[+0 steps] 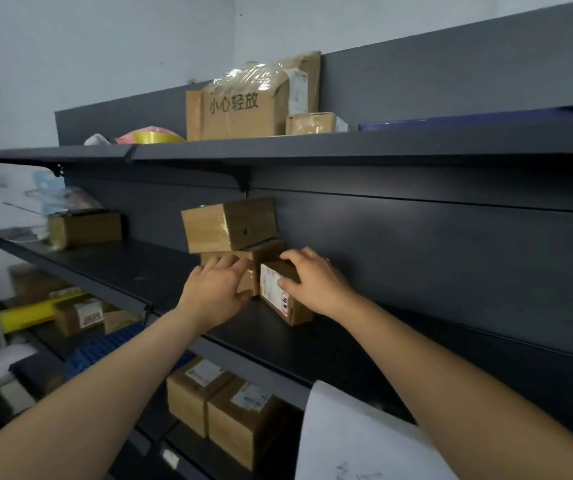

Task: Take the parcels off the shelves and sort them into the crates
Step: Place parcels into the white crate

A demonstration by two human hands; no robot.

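On the dark middle shelf stand three brown cardboard parcels. A small labelled parcel is on the right, and my right hand grips it over its top and front. Beside it is a lower parcel; my left hand is pressed against its front with the fingers curled on it. A tilted taped parcel rests on top of that lower one. No crate is recognisable in view.
Another parcel sits far left on the same shelf. The top shelf holds a large printed box, a small box and a yellow tape roll. Below are two labelled boxes, a yellow roll and a white sheet.
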